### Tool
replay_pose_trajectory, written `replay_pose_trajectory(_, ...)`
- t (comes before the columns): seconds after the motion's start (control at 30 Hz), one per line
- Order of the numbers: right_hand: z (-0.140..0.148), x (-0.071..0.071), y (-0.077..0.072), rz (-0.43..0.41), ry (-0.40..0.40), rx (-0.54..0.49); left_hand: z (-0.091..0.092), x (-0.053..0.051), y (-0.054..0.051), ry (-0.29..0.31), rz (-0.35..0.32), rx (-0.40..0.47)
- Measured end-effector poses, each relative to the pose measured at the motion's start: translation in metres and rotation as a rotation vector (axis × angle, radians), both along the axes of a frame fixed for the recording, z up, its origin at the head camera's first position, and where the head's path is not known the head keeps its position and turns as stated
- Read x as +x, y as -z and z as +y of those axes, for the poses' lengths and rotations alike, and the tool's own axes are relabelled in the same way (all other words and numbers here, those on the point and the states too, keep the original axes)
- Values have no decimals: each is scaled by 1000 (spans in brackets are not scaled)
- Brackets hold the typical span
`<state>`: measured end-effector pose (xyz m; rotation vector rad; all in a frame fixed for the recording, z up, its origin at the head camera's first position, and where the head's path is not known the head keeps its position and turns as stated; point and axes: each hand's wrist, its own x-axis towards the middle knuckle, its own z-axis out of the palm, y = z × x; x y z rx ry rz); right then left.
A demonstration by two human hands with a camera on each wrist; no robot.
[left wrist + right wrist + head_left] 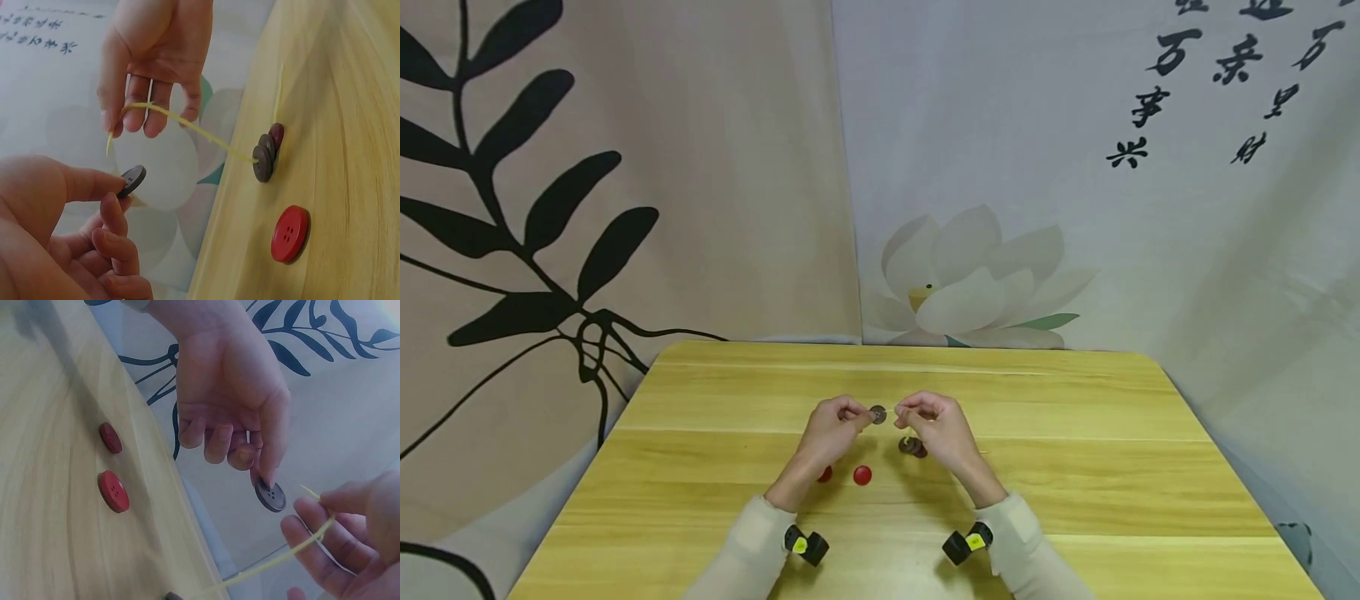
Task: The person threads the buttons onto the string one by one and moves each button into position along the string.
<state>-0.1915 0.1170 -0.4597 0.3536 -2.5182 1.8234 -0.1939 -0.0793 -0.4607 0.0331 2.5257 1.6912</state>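
Note:
My left hand [833, 429] pinches a dark grey button [270, 495] with several holes by its edge, raised above the table. Facing it across a small gap, my right hand [938, 427] pinches a yellow string [203, 132] close to its end, and a short tip sticks out past the fingers. The tip points toward the button, apart from it. From my right hand the string runs down to a group of strung buttons [262, 164] on the table: brown ones and a dark red one. More string trails out beyond that group.
A bright red button [862, 476] lies on the wooden table [1075, 483] between my forearms. Another red button [110, 437] lies to its left, partly hidden by my left wrist in the head view. Printed cloths [760, 167] hang behind the table.

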Motion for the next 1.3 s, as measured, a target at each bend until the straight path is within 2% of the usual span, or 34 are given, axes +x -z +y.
replay_pose_trajectory(0.47,-3,2,2,-10,1,-12,2,2,-1,-10,5,17)
replay_pose_trajectory(0.7,-10,21,-37,-24,2,12,2,3,0,-12,2,29)
replay_pose_trajectory(0.73,-10,22,-38,-20,1,12,2,3,-1,-13,3,30)
replay_pose_trajectory(1.3,-12,19,-28,34,26,7,7,5,-2,-6,11,49)
